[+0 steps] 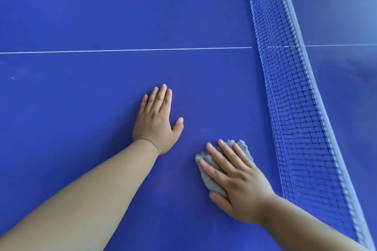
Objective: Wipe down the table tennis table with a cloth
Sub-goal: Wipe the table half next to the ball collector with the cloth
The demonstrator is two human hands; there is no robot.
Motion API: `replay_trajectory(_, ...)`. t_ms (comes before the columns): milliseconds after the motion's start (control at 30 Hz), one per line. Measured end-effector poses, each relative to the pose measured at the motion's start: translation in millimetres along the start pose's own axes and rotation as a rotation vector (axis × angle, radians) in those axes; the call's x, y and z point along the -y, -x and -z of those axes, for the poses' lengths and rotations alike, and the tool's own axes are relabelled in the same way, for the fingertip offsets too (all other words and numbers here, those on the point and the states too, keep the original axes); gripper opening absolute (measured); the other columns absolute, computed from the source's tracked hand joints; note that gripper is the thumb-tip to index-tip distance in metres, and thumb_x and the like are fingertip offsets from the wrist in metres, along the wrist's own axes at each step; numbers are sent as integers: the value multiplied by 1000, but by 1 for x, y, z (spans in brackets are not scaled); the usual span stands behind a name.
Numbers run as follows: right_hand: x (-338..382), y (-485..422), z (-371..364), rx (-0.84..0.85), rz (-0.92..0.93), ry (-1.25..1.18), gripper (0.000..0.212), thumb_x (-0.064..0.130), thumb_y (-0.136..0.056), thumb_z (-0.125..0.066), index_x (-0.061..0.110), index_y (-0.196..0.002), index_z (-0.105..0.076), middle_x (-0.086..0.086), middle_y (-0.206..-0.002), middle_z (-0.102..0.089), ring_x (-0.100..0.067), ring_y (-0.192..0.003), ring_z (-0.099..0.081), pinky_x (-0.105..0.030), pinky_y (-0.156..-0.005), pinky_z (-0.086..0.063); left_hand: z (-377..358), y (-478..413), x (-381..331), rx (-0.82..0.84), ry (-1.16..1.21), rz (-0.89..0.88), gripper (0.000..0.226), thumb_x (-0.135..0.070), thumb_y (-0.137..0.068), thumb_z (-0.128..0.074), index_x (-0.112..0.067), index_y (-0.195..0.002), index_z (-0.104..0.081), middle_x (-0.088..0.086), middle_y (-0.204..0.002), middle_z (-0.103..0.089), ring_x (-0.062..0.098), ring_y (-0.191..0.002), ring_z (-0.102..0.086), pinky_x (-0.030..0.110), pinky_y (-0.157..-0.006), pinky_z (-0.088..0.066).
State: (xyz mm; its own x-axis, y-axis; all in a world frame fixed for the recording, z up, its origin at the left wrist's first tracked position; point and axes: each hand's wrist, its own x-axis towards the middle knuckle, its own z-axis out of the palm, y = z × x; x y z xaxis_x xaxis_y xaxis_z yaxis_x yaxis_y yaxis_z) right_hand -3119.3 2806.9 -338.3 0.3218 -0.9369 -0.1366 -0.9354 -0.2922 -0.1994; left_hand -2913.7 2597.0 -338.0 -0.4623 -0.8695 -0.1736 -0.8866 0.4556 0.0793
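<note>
No text, labels or numbers legible, neither on table [102,16], net [295,118], nor cloth [212,183]

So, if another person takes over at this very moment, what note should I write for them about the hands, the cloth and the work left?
Left hand: flat on the blue table, fingers straight, holds nothing.
Right hand: straight fingers press the grey cloth onto the table, close beside the net.
Cloth: bunched under the right hand, on the near side of the white line.
Done: the picture does not show which areas are already wiped.
Left: wipe across this half, and probably the half beyond the net too.
</note>
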Motion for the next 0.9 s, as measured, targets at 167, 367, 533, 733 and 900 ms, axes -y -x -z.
replay_trajectory(167, -84, -26, 23, -10, -174, 35, 90, 76, -85, -45, 42, -162, -15, -2, -171, -17, -33, -158, -7, -48, -127, 0, -2, 0, 0, -11, -8, -1, 86, -60, -96, -22, -13, -166, -7, 3, -174, 2, 20, -160, 4, 43, -130, -2)
replay_trajectory(367, -109, -69, 31, -71, -552, -9, 86, 77, -90, -31, 43, -162, -1, 1, -173, -2, -29, -159, 5, -46, -128, 3, -2, 0, 0, -8, 1, 5, 84, -57, -99, -34, -14, -166, -7, 2, -174, 1, 19, -160, 3, 43, -130, -2)
replay_trajectory(533, -32, 38, 0, -53, -183, 14, 93, 72, -84, -51, 34, -163, -19, -4, -172, -13, -35, -158, -8, -56, -126, -8, -1, 1, -1, -29, 20, 4, 83, -55, -99, -37, -13, -166, -10, 4, -174, -3, 21, -160, 0, 42, -130, -1)
replay_trajectory(733, -29, 58, -1, -75, -95, -24, 92, 72, -83, -57, 32, -161, -31, -2, -171, -19, -33, -157, -15, -53, -127, -11, -2, 0, -2, -60, 46, -5, 84, -57, -96, -29, -12, -164, -15, 6, -173, -8, 24, -160, -6, 43, -130, -5)
replay_trajectory(900, -28, 61, -3, -146, -120, -22, 86, 65, -85, -60, 29, -159, -37, -2, -169, -23, -30, -157, -17, -53, -127, -14, 0, 6, -4, -82, 83, -2, 73, -46, -101, -41, -11, -163, -24, 8, -172, -16, 25, -159, -10, 43, -130, -7)
